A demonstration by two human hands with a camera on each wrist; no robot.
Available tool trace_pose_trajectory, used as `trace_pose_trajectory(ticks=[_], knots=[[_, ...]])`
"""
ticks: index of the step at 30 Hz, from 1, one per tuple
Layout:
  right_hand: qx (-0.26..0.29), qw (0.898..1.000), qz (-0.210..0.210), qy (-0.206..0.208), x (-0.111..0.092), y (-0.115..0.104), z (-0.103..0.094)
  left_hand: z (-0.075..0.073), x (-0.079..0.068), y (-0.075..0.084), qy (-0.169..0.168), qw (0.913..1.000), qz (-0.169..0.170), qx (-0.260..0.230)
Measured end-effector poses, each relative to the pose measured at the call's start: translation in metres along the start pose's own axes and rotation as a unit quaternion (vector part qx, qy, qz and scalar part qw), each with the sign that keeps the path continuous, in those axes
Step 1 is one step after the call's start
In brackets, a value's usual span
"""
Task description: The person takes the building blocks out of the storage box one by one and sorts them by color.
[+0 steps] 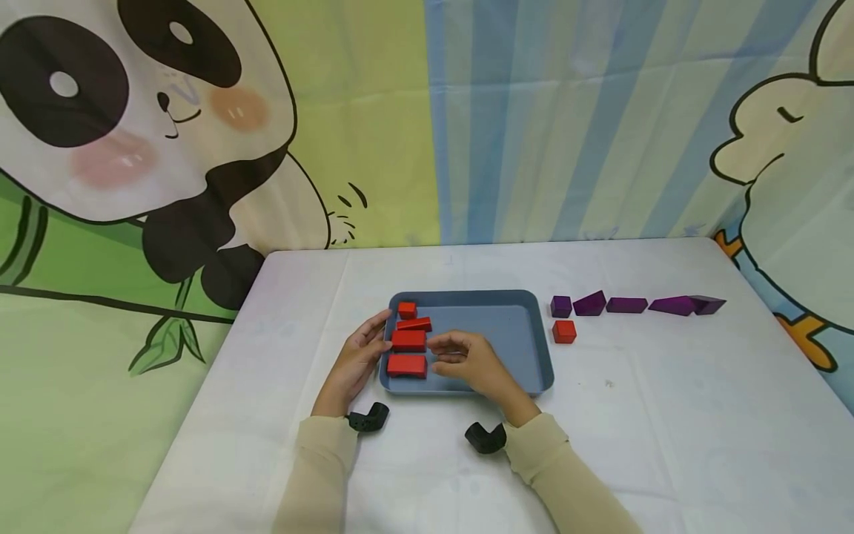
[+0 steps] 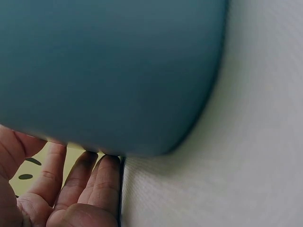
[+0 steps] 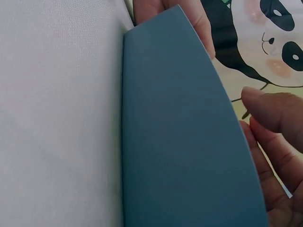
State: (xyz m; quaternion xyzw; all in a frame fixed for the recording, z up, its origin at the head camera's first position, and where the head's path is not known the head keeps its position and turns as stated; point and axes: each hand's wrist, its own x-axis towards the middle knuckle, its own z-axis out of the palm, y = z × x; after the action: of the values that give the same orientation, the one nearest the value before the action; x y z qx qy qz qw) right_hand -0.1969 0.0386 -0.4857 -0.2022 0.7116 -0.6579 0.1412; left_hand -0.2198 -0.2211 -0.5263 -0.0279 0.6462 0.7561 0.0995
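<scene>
My left hand (image 1: 355,365) is at the left side of the blue-grey tray (image 1: 471,297), its fingers (image 2: 106,182) along the outer wall and its thumb over the rim. Several red blocks stand in a column along that side: a small cube (image 1: 407,310), a thin wedge (image 1: 415,324) and two larger blocks, the upper (image 1: 408,340) beside my left thumb and the lower (image 1: 407,366) near the front. My right hand (image 1: 470,362) hovers over the tray just right of these blocks, fingers loosely bent. A gap shows between its thumb (image 3: 277,109) and fingers, with nothing held.
Right of the tray, a row of purple blocks (image 1: 627,305) of different shapes lies on the white-covered table (image 1: 600,445). A red cube (image 1: 563,331) sits below the row's left end. Behind the table hangs a cartoon panda cloth (image 1: 363,111).
</scene>
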Motion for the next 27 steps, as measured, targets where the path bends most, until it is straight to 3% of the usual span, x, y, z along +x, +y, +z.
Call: trace_pose_trajectory(ticks=[11,15,23,27], knots=[[-0.079,0.995,0.055,-0.015,0.018,0.003,0.014,0.002,0.001,0.000,-0.007,0.9999,0.003,-0.009],[-0.112,0.992,0.057,-0.008,0.019,0.004,0.016,0.002,0.001,0.000,-0.008,0.9999,0.005,-0.010],[-0.082,0.992,0.082,0.039,0.012,0.001,0.012,0.002,-0.001,0.002,-0.001,1.0000,0.003,-0.006],[-0.069,0.995,0.068,0.039,0.005,-0.003,0.003,0.001,-0.001,0.001,0.001,1.0000,0.003,-0.006]])
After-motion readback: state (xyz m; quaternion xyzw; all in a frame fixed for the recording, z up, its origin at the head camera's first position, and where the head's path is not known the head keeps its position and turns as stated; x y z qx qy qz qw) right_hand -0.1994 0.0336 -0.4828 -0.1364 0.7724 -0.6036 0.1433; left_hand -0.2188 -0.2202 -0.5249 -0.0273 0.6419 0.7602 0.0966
